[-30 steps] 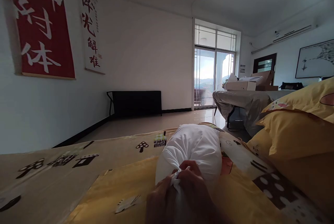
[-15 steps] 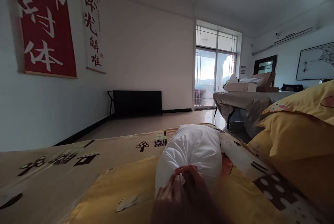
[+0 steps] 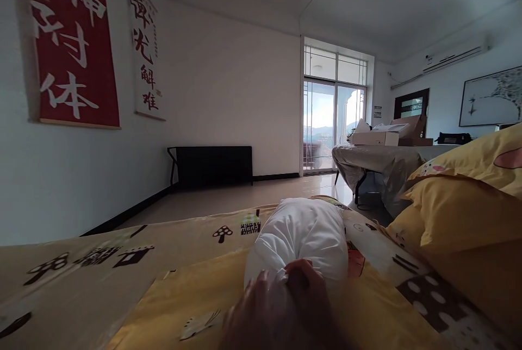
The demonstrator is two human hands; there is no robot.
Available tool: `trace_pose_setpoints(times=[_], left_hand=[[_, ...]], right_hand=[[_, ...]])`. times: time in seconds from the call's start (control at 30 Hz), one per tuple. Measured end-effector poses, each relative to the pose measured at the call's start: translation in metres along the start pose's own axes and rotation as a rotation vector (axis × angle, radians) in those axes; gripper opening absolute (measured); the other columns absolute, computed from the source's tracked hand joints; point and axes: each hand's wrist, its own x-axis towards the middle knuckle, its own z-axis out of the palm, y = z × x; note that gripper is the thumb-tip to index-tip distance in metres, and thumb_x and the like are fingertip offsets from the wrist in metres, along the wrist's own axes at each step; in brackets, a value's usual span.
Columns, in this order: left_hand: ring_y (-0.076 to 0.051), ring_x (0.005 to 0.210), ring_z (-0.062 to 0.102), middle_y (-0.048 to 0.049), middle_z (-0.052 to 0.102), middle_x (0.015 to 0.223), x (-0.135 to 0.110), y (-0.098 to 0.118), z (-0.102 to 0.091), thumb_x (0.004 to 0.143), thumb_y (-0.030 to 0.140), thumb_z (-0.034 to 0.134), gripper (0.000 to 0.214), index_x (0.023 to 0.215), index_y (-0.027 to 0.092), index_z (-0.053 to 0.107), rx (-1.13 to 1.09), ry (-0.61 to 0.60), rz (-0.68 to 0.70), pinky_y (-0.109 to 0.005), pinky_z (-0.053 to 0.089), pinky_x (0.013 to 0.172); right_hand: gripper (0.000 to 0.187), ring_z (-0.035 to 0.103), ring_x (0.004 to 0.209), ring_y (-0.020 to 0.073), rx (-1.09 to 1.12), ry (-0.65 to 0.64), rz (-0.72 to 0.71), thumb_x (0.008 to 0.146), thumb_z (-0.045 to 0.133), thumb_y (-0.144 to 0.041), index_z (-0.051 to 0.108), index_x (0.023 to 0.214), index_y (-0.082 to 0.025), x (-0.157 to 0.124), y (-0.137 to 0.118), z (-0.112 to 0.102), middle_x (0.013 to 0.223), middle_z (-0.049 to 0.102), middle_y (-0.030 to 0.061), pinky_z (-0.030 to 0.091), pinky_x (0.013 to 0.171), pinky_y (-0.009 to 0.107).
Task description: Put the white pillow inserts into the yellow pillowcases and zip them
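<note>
A plump white pillow [image 3: 302, 230] lies on the bed, its near end bunched into folds. My right hand [image 3: 308, 290] is closed, pinching a gathered tuft of the white fabric at that near end. Just left of it, my left hand [image 3: 250, 309] is beside the gathered fabric. Its fingers point forward but are smeared by motion, so its grip is unclear. Under the pillow and both hands spreads a yellow cloth [image 3: 204, 290] with a printed figure.
A patterned beige bedsheet [image 3: 81, 290] covers the bed. Yellow pillows [image 3: 468, 208] are piled at the right. Beyond stand a plastic-covered table [image 3: 375, 157] with boxes [image 3: 375, 138], a black folded frame [image 3: 212, 165] against the wall, and a glass door [image 3: 320, 122].
My left hand has drawn back slightly left and away from my right hand, which stays at the pillow's bunched end. The view has tilted up a little.
</note>
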Motion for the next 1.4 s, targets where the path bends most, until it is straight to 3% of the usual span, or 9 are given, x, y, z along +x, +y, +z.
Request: trace_pose_setpoints(times=[0.13, 0.33, 0.57, 0.77, 0.93, 1.1, 1.2, 1.3, 1.4], left_hand=[[-0.036, 0.129, 0.042, -0.021, 0.042, 0.141, 0.003, 0.008, 0.021, 0.081, 0.027, 0.045, 0.053, 0.132, 0.011, 0.047, 0.034, 0.028, -0.013, -0.053, 0.039, 0.097], [-0.029, 0.121, 0.052, -0.0155, 0.054, 0.132, 0.009, 0.008, 0.038, 0.079, 0.034, 0.051, 0.047, 0.121, 0.014, 0.053, -0.145, 0.048, -0.046, -0.041, 0.046, 0.094], [-0.024, 0.101, 0.065, -0.0098, 0.069, 0.106, 0.009, -0.017, 0.06, 0.083, 0.021, 0.043, 0.024, 0.102, 0.021, 0.059, -0.242, 0.192, 0.165, -0.034, 0.052, 0.079], [-0.024, 0.07, 0.067, -0.0082, 0.069, 0.074, 0.028, -0.028, 0.028, 0.084, 0.022, 0.041, 0.022, 0.1, 0.018, 0.055, -0.382, -0.174, -0.308, -0.028, 0.042, 0.057], [-0.025, 0.079, 0.063, -0.0087, 0.067, 0.08, 0.048, -0.066, 0.002, 0.083, 0.039, 0.043, 0.025, 0.087, 0.018, 0.055, -0.629, 0.01, -0.537, -0.03, 0.043, 0.066], [-0.023, 0.072, 0.061, -0.0057, 0.066, 0.075, 0.051, -0.1, 0.006, 0.073, 0.046, 0.052, 0.031, 0.083, 0.017, 0.059, -0.813, 0.065, -0.664, -0.031, 0.044, 0.063], [-0.024, 0.07, 0.062, -0.0072, 0.067, 0.075, 0.049, -0.121, 0.016, 0.07, 0.047, 0.055, 0.036, 0.085, 0.014, 0.061, -0.894, 0.064, -0.762, -0.031, 0.045, 0.059], [-0.025, 0.067, 0.062, -0.0086, 0.067, 0.073, 0.047, -0.147, 0.025, 0.068, 0.048, 0.056, 0.039, 0.084, 0.013, 0.062, -0.878, 0.043, -0.867, -0.033, 0.045, 0.057], [-0.027, 0.067, 0.061, -0.01, 0.066, 0.072, 0.044, -0.169, 0.03, 0.066, 0.047, 0.055, 0.038, 0.084, 0.014, 0.062, -0.763, 0.002, -0.954, -0.035, 0.045, 0.057]], right_hand=[[0.01, 0.054, 0.058, 0.0127, 0.065, 0.074, 0.107, 0.071, 0.056, -0.018, 0.064, 0.075, -0.019, 0.003, 0.001, -0.002, 0.068, 0.062, 0.0008, 0.043, 0.053, 0.022], [0.009, 0.06, 0.071, 0.0149, 0.168, 0.056, 0.058, 0.07, 0.059, -0.017, 0.066, 0.074, -0.02, 0.003, 0.002, -0.007, 0.081, 0.065, 0.0038, 0.049, 0.059, 0.023], [0.008, 0.062, 0.074, 0.0157, 0.153, -0.008, 0.026, 0.076, 0.06, -0.025, 0.067, 0.075, -0.021, 0.004, -0.009, -0.007, 0.079, 0.066, 0.0037, 0.052, 0.062, 0.024], [0.039, 0.056, 0.116, 0.0216, -0.031, -0.321, -0.102, 0.08, 0.05, -0.017, 0.06, 0.117, -0.021, 0.013, -0.013, -0.027, 0.121, 0.063, 0.0093, 0.046, 0.098, 0.038], [0.049, 0.036, 0.134, 0.0224, -0.416, -0.375, -0.321, 0.084, 0.049, -0.019, 0.047, 0.133, -0.021, 0.029, -0.022, -0.03, 0.14, 0.046, 0.0106, 0.034, 0.107, 0.044], [0.046, 0.03, 0.137, 0.0227, -0.632, -0.56, -0.532, 0.089, 0.05, -0.03, 0.045, 0.134, -0.022, 0.074, -0.025, 0.019, 0.144, 0.042, 0.009, 0.023, 0.11, 0.045], [0.037, 0.046, 0.127, 0.0219, -0.707, -0.662, -0.612, 0.09, 0.049, -0.033, 0.053, 0.126, -0.023, 0.105, -0.021, 0.064, 0.131, 0.056, 0.0079, 0.027, 0.106, 0.042], [0.029, 0.062, 0.104, 0.0209, -0.86, -0.797, -0.59, 0.088, 0.049, -0.034, 0.062, 0.112, -0.023, 0.126, -0.018, 0.111, 0.108, 0.069, 0.0057, 0.035, 0.099, 0.039], [0.032, 0.063, 0.102, 0.0239, -1.01, -1.015, -0.516, 0.085, 0.048, -0.04, 0.064, 0.108, -0.023, 0.135, -0.013, 0.153, 0.108, 0.069, 0.0057, 0.039, 0.095, 0.042]])
